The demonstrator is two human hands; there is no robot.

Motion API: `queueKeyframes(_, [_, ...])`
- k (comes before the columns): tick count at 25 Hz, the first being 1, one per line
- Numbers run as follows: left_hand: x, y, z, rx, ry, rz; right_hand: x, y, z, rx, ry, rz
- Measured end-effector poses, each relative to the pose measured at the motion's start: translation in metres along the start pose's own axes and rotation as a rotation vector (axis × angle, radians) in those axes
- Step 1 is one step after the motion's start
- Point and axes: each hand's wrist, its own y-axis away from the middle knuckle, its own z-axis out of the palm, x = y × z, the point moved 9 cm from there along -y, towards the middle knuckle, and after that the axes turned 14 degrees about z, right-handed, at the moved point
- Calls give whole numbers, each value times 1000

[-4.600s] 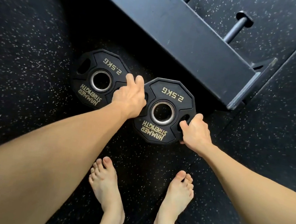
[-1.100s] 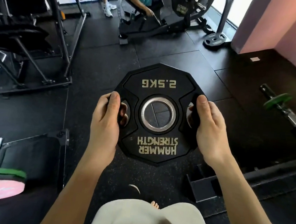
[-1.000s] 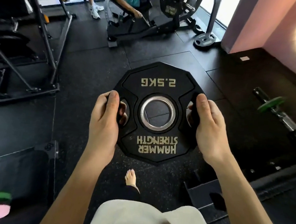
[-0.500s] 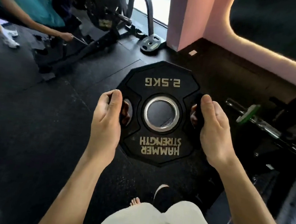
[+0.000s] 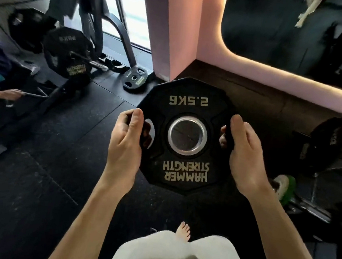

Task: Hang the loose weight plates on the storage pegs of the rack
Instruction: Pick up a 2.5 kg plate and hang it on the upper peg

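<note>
I hold a black 2.5 kg weight plate [image 5: 189, 106] flat-faced toward me at chest height, its lettering upside down and its steel-ringed hole in the middle. My left hand [image 5: 125, 143] grips the plate's left handle slot, fingers curled through it. My right hand [image 5: 244, 155] grips the right handle slot the same way. At the right edge, a dark plate [image 5: 329, 144] sits on a rack, partly out of view. No storage peg shows clearly.
A pink pillar [image 5: 171, 29] stands straight ahead. A small plate [image 5: 135, 80] lies on the floor at its foot. A machine loaded with big plates [image 5: 69, 52] stands left, with another person's hand [image 5: 8, 94] beside it. A green-ended bar [image 5: 285, 187] lies low right.
I lifted the plate off the floor with both hands and turned right. The pillar and the right-hand rack have come nearer; the machine has slid to the left.
</note>
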Motion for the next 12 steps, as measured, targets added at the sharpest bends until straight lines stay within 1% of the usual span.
queueKeyframes(6, [-39,-153,55,-47,55,-4,-51,-144,12,56,5,-9])
queueKeyframes(12, [-102,-335,112,-161,79,-39,-94,-306,30,201,-21,1])
